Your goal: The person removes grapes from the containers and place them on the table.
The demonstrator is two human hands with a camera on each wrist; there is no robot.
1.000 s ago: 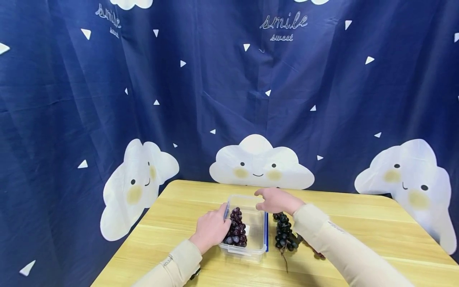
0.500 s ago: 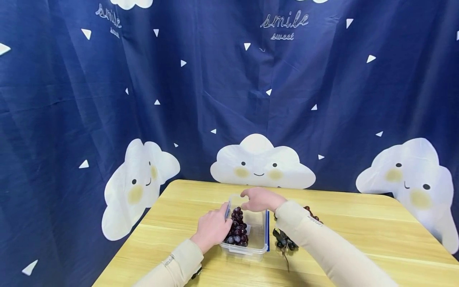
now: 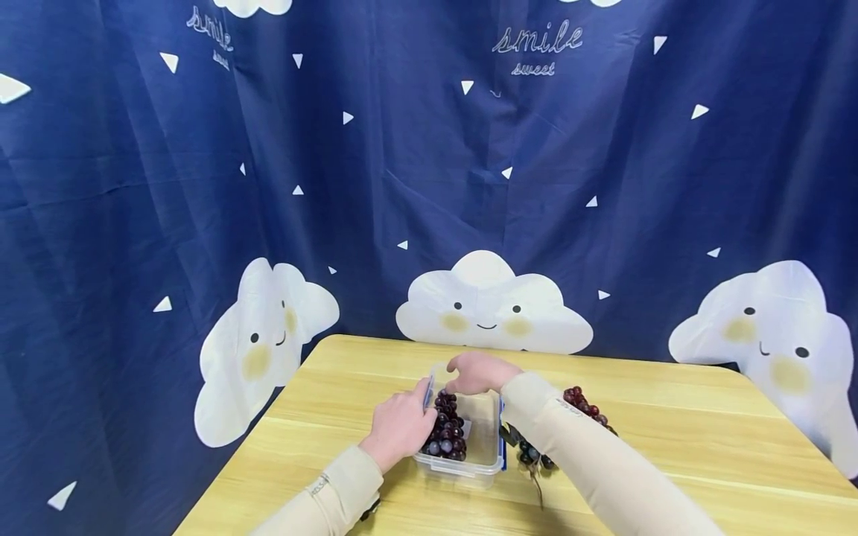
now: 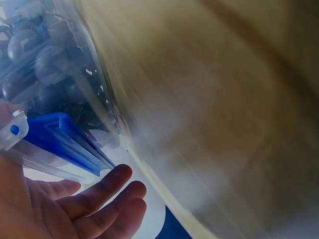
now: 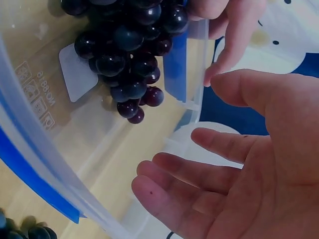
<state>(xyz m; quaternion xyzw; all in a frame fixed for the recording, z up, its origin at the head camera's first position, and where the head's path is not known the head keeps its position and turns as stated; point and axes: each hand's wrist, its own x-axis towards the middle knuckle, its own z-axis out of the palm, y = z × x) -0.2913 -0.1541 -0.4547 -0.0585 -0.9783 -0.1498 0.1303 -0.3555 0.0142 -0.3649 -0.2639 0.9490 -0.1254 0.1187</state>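
A clear plastic food container [image 3: 456, 467] with blue-edged side flaps stands uncovered on the table. Along its left side lies a bunch of dark purple grapes [image 3: 447, 432]. My left hand [image 3: 401, 423] grips the container's left rim, thumb inside by the grapes; the left wrist view shows its other fingers outside, under the blue flap [image 4: 65, 144]. Over the container's far end hovers my right hand [image 3: 479, 374], thumb and fingers apart. In the right wrist view that hand [image 5: 239, 174] holds nothing, and the tip of the grape bunch [image 5: 132, 94] lies near its fingertips.
Right of the container lies a bunch of black grapes [image 3: 529, 452] with a leaf and stem, partly behind the right sleeve. A red bunch [image 3: 586, 409] is beyond it. A blue curtain [image 3: 429, 164] hangs behind the wooden table [image 3: 670, 439].
My right hand has moved left, from the container's right edge to over its far end, uncovering more of the red grapes. The left hand stays at the left rim.
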